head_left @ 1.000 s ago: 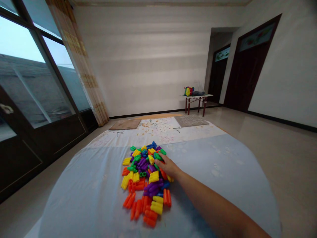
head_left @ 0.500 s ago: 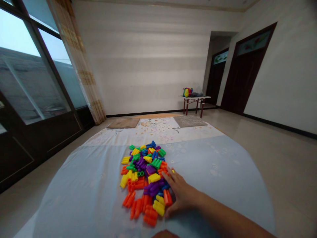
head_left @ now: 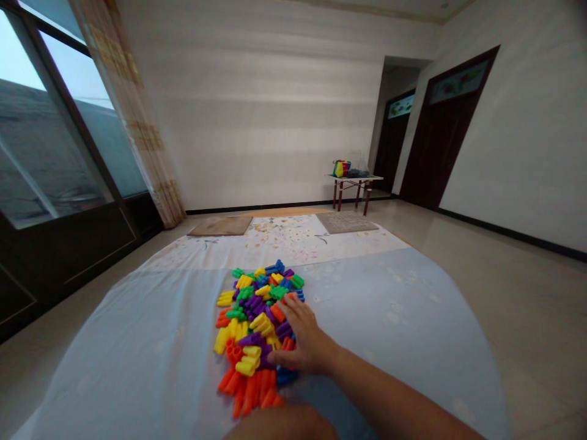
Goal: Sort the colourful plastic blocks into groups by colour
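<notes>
Bright plastic building blocks (head_left: 252,305), shaped like joined rounded tubes in red, orange, yellow, green, blue and purple, lie heaped on the cloth. My right hand (head_left: 306,339) presses against the right side of the heap with its fingers spread. Its fingertips touch an orange block (head_left: 277,313), and its thumb is beside a yellow block (head_left: 249,362) and a purple one. At the bottom edge, my left hand (head_left: 287,423) shows only in part, close to the orange blocks (head_left: 252,391) at the near end. The left fingers are hidden.
A pale blue cloth (head_left: 389,318) and a floral cloth (head_left: 293,235) cover the table. Two mats, one brown (head_left: 220,226) and one grey (head_left: 347,222), lie at its far end. Behind stands a small side table (head_left: 355,178) with a colourful bag (head_left: 341,168).
My right hand has moved left, further onto the heap, and the blocks near it have shifted. My left hand has come further into view at the bottom. The view has turned slightly.
</notes>
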`<action>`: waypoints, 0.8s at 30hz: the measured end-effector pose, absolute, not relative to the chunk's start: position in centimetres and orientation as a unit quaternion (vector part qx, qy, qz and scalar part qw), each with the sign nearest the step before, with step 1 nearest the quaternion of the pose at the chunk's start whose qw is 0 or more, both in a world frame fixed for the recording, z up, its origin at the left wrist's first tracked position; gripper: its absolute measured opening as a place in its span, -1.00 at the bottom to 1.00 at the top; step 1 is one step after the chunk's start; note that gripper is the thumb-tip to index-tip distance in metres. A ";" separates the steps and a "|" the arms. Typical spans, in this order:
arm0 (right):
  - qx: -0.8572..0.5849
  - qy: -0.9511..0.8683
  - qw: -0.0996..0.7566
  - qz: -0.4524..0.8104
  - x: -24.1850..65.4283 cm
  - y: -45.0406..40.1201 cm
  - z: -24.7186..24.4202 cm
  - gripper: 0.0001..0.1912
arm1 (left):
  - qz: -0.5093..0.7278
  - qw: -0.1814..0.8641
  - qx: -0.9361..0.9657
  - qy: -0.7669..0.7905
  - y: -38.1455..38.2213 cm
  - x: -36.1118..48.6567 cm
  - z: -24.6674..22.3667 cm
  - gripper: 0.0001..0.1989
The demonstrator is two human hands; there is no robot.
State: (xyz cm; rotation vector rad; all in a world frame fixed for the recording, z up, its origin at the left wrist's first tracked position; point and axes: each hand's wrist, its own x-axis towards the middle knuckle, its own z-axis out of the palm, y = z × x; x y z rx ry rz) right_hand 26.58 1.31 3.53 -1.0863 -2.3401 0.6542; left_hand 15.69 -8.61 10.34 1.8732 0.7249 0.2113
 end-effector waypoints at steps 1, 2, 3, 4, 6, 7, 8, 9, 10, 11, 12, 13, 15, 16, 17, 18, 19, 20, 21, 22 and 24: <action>-0.409 -0.846 0.251 0.232 27.2 1.7 3.4 0.03 | 0.107 0.536 0.777 0.313 -7.8 14.9 11.1 -0.66; -0.422 -0.839 0.260 0.224 27.7 2.2 3.2 -0.01 | 0.129 0.537 0.767 0.326 -6.8 13.9 11.8 -0.63; -0.434 -0.833 0.264 0.219 28.2 2.7 3.0 -0.03 | 0.171 0.535 0.747 0.356 -5.7 12.9 12.2 -0.58; -0.445 -0.828 0.263 0.217 28.5 3.2 2.8 -0.04 | 0.267 0.517 0.699 0.417 -4.5 11.7 12.5 -0.55; -0.466 -0.817 0.254 0.227 28.9 4.2 2.5 -0.03 | 0.420 0.401 0.615 0.533 -1.9 9.2 12.2 -0.56; -0.475 -0.810 0.249 0.237 28.8 4.6 2.5 -0.01 | 0.471 0.343 0.574 0.575 -0.7 7.8 11.6 -0.56; -0.481 -0.803 0.249 0.247 28.7 5.0 2.4 0.00 | 0.510 0.295 0.531 0.610 0.4 6.5 10.8 -0.54; -0.483 -0.798 0.253 0.258 28.4 5.3 2.4 0.00 | 0.540 0.258 0.488 0.635 1.3 5.3 10.0 -0.52; -0.479 -0.794 0.260 0.269 28.1 5.5 2.4 0.01 | 0.564 0.224 0.453 0.653 2.0 4.2 9.0 -0.50; -0.470 -0.794 0.266 0.279 27.7 5.7 2.5 0.00 | 0.571 0.202 0.436 0.665 2.5 3.3 8.1 -0.49; -0.456 -0.799 0.269 0.286 27.4 5.8 2.5 -0.01 | 0.576 0.188 0.424 0.673 2.7 2.6 7.2 -0.48; -0.439 -0.808 0.264 0.290 27.0 5.9 2.6 -0.02 | 0.576 0.179 0.418 0.679 2.8 2.1 6.4 -0.48; -0.401 -0.837 0.233 0.289 26.6 6.1 3.0 -0.06 | 0.570 0.169 0.415 0.688 2.7 1.7 5.2 -0.50; -0.388 -0.852 0.211 0.283 26.6 6.1 3.3 -0.07 | 0.566 0.164 0.415 0.693 2.5 1.7 4.7 -0.52; -0.382 -0.862 0.190 0.274 26.7 6.1 3.7 -0.08 | 0.562 0.159 0.414 0.698 2.4 1.7 4.3 -0.53; -0.385 -0.867 0.177 0.261 26.8 5.9 4.1 -0.10 | 0.557 0.154 0.413 0.704 2.2 1.8 4.0 -0.54; -0.393 -0.869 0.173 0.244 27.0 5.6 4.5 -0.12 | 0.552 0.149 0.412 0.709 2.1 1.7 3.7 -0.54; -0.401 -0.870 0.178 0.226 27.0 5.2 4.9 -0.14 | 0.548 0.144 0.410 0.715 2.0 1.7 3.4 -0.54; -0.401 -0.871 0.192 0.208 27.0 4.5 5.2 -0.17 | 0.545 0.140 0.407 0.720 2.0 1.5 3.2 -0.55; -0.385 -0.878 0.208 0.192 26.9 3.7 5.3 -0.18 | 0.543 0.137 0.403 0.724 2.0 1.3 2.9 -0.55; -0.298 -0.912 0.227 0.164 26.2 1.6 4.9 -0.26 | 0.542 0.137 0.393 0.730 2.1 0.9 2.4 -0.56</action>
